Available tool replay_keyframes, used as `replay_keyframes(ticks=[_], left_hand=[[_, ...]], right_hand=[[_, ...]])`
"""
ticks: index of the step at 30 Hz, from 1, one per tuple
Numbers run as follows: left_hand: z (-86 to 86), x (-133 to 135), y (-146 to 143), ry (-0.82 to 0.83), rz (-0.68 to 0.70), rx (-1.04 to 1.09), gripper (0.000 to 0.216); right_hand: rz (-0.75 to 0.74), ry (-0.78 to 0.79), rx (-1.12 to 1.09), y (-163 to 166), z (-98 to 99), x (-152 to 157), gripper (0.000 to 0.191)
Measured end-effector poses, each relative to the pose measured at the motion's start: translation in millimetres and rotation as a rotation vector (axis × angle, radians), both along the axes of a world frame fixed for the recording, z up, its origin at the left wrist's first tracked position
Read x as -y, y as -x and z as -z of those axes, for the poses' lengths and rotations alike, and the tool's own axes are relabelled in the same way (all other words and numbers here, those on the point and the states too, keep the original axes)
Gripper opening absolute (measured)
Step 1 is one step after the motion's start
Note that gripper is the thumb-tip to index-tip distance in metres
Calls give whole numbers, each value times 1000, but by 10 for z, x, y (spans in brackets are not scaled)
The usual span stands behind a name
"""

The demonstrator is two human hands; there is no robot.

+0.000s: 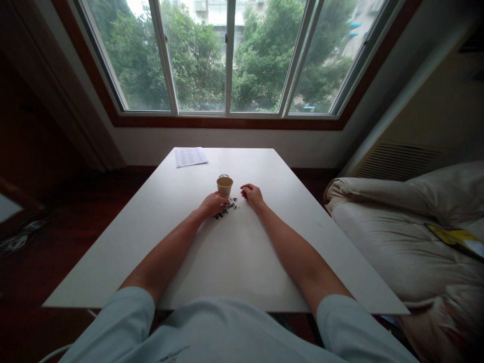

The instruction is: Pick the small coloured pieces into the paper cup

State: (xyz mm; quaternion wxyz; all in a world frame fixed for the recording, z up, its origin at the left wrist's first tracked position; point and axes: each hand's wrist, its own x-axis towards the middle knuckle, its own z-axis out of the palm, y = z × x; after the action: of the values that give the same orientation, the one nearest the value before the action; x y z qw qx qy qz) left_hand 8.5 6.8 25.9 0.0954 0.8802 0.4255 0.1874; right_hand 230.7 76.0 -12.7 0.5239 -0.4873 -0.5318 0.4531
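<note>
Lying btwn left hand (214, 204) and right hand (253, 194), closer to left, small colored pcs (228, 207) trail near-left to far-right w/ cup (224, 188) just on their far side; left's bent over pcs, right's loosely half-curled, can't tell if either's holding anything.

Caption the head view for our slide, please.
Left hand and right hand near a cup and colourful pieces on a white table.
</note>
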Motion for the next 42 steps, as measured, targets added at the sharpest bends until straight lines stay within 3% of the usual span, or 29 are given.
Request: replay_keyframes(ticks=[11, 24, 42], left_hand=[[31, -17, 18, -10, 1, -28, 24], [34, 29, -9, -54, -110, -51, 30], [64, -10, -5, -5, -130, -23, 15]], right_hand=[[-12, -27, 14, -19, 72, -56, 18], [-28, -41, 19, -28, 118, -89, 18], [-27, -28, 22, -22, 126, -98, 20]])
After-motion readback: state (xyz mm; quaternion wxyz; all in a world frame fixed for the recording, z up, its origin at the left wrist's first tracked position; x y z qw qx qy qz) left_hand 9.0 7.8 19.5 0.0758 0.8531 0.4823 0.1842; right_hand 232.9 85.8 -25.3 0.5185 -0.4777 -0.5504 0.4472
